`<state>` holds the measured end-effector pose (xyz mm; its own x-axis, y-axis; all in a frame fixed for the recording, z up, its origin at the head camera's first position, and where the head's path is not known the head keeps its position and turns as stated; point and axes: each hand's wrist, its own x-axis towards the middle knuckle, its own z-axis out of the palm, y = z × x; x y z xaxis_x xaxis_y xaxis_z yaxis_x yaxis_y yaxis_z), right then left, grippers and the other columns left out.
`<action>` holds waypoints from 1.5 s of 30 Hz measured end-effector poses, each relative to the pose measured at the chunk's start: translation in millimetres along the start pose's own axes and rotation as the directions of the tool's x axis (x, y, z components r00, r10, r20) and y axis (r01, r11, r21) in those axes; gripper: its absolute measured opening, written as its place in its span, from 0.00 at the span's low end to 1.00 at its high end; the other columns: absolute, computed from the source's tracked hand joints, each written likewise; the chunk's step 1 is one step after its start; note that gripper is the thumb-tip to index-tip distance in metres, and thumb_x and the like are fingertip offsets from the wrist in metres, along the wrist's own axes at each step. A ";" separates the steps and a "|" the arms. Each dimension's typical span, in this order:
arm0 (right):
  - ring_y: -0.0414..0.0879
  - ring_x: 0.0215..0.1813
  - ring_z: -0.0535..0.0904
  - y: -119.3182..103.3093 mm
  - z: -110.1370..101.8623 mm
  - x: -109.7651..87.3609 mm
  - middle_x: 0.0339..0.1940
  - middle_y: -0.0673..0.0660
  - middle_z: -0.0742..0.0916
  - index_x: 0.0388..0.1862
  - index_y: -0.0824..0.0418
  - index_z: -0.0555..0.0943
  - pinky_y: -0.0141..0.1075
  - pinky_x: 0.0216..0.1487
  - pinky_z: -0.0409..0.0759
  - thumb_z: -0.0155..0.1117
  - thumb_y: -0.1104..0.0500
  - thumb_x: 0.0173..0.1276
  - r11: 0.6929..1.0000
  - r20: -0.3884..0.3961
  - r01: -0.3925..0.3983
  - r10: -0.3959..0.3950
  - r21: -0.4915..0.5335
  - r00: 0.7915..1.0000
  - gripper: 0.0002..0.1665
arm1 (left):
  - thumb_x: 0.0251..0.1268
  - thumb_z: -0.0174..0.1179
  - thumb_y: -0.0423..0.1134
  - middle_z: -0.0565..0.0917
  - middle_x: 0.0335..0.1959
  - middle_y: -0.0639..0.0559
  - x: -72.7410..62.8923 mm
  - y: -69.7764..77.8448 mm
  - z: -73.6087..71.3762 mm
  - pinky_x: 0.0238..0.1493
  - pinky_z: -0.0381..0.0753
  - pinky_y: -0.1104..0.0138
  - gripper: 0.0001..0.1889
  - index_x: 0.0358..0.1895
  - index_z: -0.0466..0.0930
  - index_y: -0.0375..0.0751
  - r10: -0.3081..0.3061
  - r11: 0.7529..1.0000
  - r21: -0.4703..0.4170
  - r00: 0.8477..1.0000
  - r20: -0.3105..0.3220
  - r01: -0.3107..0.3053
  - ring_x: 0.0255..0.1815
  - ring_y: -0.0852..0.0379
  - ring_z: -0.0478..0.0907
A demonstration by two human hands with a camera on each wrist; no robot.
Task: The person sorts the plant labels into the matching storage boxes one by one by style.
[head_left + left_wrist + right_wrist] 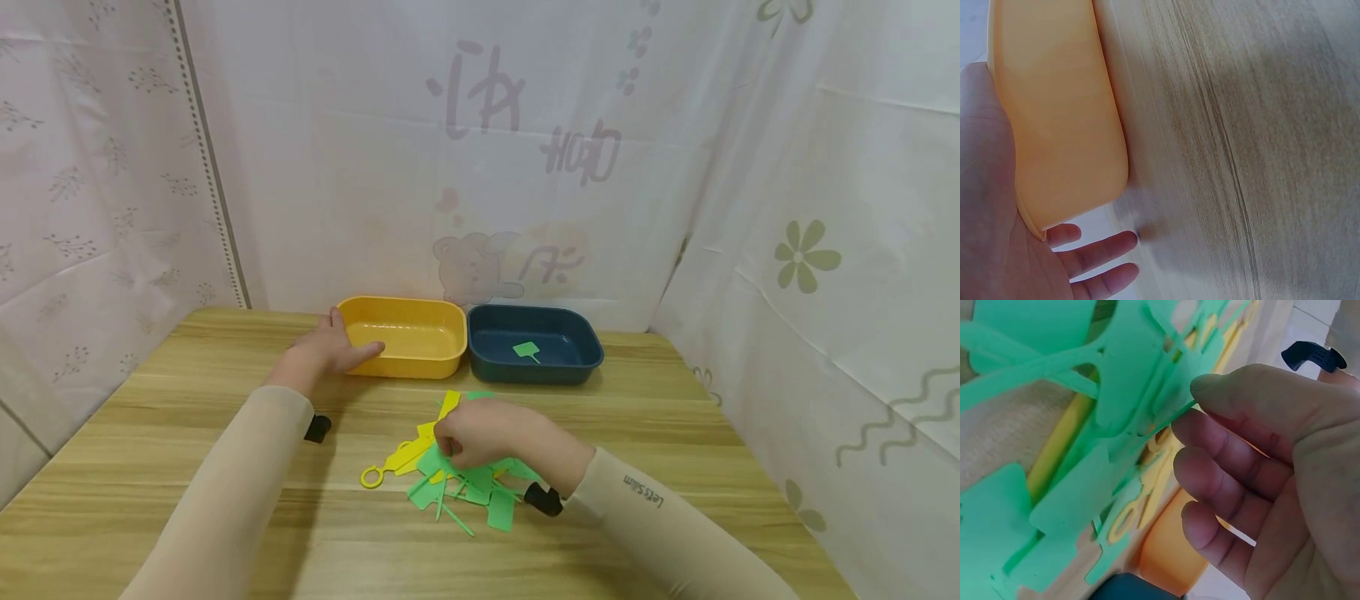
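My left hand (326,348) rests at the left front corner of a yellow bin (427,368), its thumb across the rim and its fingers spread by the end wall. In the left wrist view the fingers (1107,250) stick out loosely past the bin. Over a pile of flat plastic tags, my right hand (483,432) pinches the thin edge of a green plant label (1172,417) between thumb and forefinger. The pile mixes green plant labels (501,510) with pointed stems and yellow tags (405,457), one ending in a ring. My right hand hides part of the pile.
A dark blue bin (536,372) stands to the right of the yellow one, with one green label (527,349) inside. Both are near the back of the wooden table (360,550). Printed curtains (360,183) hang behind and at both sides.
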<state>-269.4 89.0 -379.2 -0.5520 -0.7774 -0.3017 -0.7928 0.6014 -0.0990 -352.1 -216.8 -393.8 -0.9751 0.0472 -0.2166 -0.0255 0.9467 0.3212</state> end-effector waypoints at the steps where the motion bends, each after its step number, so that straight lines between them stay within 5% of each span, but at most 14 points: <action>1: 0.36 0.33 0.76 0.3 -1.5 -0.5 0.30 0.40 0.82 0.38 0.46 0.84 0.30 0.38 0.76 0.72 0.59 0.74 1.000 -0.001 -0.002 0.002 0.009 1.000 0.06 | 0.71 0.39 0.86 0.33 0.89 0.22 0.0 0.1 0.1 0.80 0.61 0.26 0.72 0.86 0.21 0.23 0.000 1.000 -0.001 1.000 -0.002 0.000 0.81 0.11 0.56; 31: 0.38 0.41 0.82 11.9 -63.7 -25.4 0.39 0.41 0.89 0.42 0.47 0.86 0.35 0.47 0.82 0.68 0.58 0.75 1.000 -0.166 0.006 -0.001 0.027 0.986 0.05 | 0.73 0.40 0.85 0.34 0.89 0.21 1.4 0.0 0.6 0.81 0.62 0.28 0.71 0.86 0.21 0.23 -0.001 1.000 0.004 1.000 -0.005 0.001 0.81 0.12 0.58; 38: 0.42 0.43 0.83 29.8 -84.7 -33.6 0.42 0.43 0.89 0.43 0.48 0.86 0.37 0.51 0.84 0.68 0.57 0.77 0.998 -0.262 -0.035 0.048 0.055 0.964 0.03 | 0.74 0.41 0.84 0.34 0.89 0.21 -3.2 1.6 -2.3 0.80 0.63 0.28 0.70 0.86 0.22 0.23 -0.005 1.000 -0.006 1.000 -0.002 0.005 0.81 0.13 0.58; 45: 0.45 0.41 0.83 59.3 -96.8 -43.7 0.41 0.47 0.90 0.45 0.51 0.86 0.41 0.49 0.85 0.68 0.56 0.79 0.980 -0.376 -0.068 0.135 0.186 0.917 0.02 | 0.74 0.41 0.83 0.35 0.90 0.22 -5.2 3.3 -2.0 0.80 0.63 0.28 0.70 0.86 0.23 0.23 0.004 1.000 -0.005 1.000 -0.012 -0.004 0.81 0.13 0.59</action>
<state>-317.4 140.8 -280.1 -0.7103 -0.7008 0.0663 -0.6914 0.6768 -0.2529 -347.5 -214.5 -389.8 -0.9779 0.0466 -0.2040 -0.0230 0.9450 0.3262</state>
